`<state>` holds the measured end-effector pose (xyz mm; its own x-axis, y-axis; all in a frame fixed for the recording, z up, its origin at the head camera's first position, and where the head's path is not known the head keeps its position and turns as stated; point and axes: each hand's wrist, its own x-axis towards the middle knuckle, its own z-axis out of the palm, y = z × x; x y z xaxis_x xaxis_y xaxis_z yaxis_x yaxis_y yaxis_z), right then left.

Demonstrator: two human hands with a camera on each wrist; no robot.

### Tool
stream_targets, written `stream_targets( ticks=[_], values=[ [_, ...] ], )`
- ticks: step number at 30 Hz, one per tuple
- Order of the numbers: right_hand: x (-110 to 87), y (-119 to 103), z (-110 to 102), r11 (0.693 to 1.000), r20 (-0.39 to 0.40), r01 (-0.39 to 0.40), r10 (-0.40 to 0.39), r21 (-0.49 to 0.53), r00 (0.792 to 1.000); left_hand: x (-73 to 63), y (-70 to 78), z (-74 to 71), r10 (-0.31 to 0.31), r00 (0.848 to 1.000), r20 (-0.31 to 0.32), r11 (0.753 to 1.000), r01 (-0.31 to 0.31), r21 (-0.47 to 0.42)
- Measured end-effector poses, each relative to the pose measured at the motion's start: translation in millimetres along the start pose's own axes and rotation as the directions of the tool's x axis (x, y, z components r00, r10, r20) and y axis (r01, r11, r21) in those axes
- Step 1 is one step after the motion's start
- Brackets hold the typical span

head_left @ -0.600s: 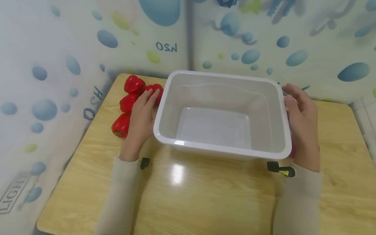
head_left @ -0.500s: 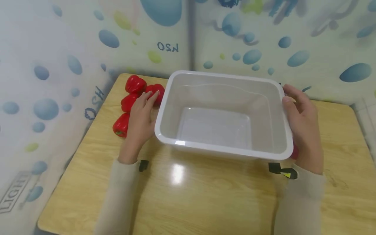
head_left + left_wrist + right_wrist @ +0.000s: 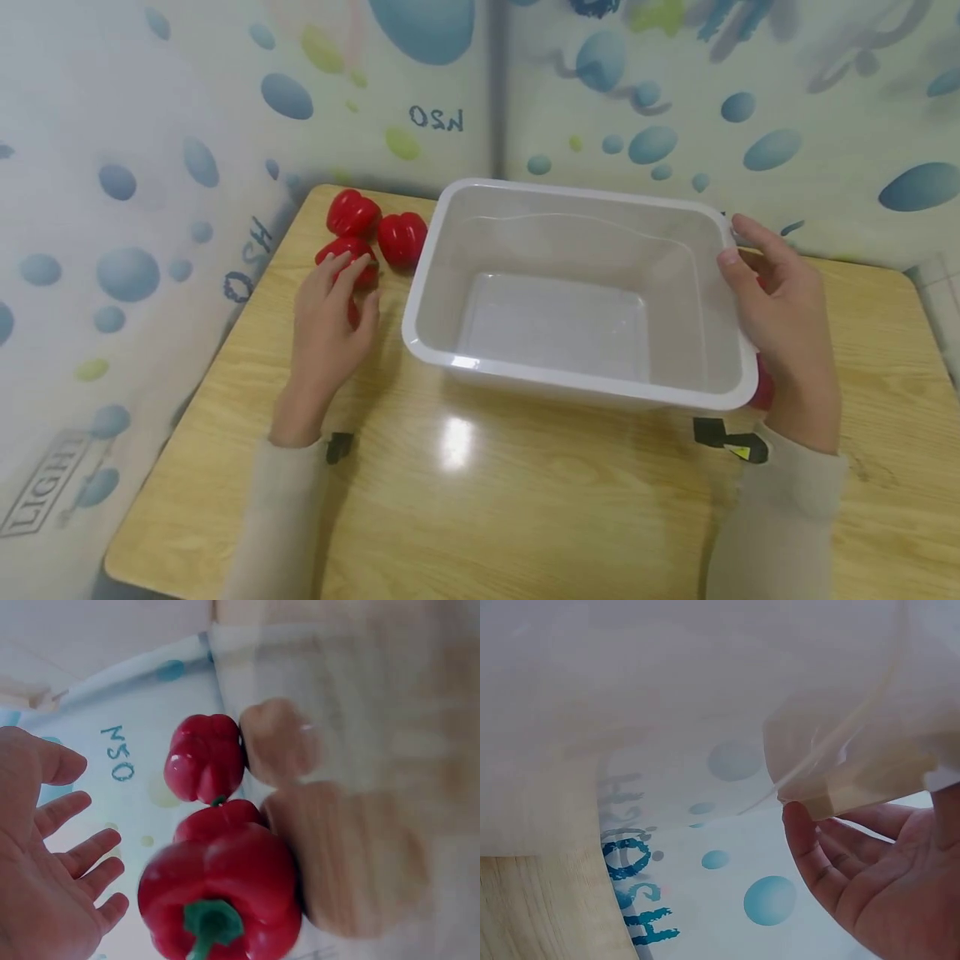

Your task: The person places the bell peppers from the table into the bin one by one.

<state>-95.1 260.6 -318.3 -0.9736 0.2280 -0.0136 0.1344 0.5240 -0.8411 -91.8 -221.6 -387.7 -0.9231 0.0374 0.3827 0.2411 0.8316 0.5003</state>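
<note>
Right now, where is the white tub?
In the head view, the tub is just right of centre, between a red pepper by its left rim and the right hand at its right rim.

You have red peppers at eleven o'clock, a white bin at twelve, a tan wood-grain table, blue-and-green-spotted walls.

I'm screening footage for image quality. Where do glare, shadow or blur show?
Head: bright glare on the table, a small glint on the near rim of the white bin, soft shadow beside the left sleeve; left wrist: table surface beside the red peppers looks smeared; right wrist: the white bin looks hazy across the top.
</note>
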Motion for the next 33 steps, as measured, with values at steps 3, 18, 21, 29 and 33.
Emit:
stream_targets(
  ticks=[3, 18, 21, 29, 33],
  values=[
    [-1.5, -2, 1, 1.000, 0.015, 0.006, -0.006, -0.024, 1.000, -6.4, -4.3, -3.0, -0.002, 1.000, -0.012, 1.000, 0.002, -0.006],
    [-10.9, -2, -7, 0.962, 0.112, 0.246, -0.234, -0.115, 0.966, -30.1, -17.4, -16.5, -0.056, 0.997, -0.057, 0.998, 0.053, -0.040],
    [-13.5, 0, -10, 0.951, 0.109, 0.262, -0.246, -0.164, 0.963, -34.5, -19.0, -18.8, -0.069, 0.995, -0.070, 0.997, 0.066, -0.049],
    [-24.2, -3, -16, 0.924, 0.182, 0.323, -0.289, -0.203, 0.940, -50.2, -27.5, -28.5, -0.123, 0.989, -0.080, 0.987, 0.113, -0.115],
    [-32.5, -5, -19, 0.918, 0.248, 0.332, -0.277, -0.215, 0.928, -58.5, -32.8, -33.1, -0.167, 0.984, -0.059, 0.975, 0.156, -0.159]
  ],
)
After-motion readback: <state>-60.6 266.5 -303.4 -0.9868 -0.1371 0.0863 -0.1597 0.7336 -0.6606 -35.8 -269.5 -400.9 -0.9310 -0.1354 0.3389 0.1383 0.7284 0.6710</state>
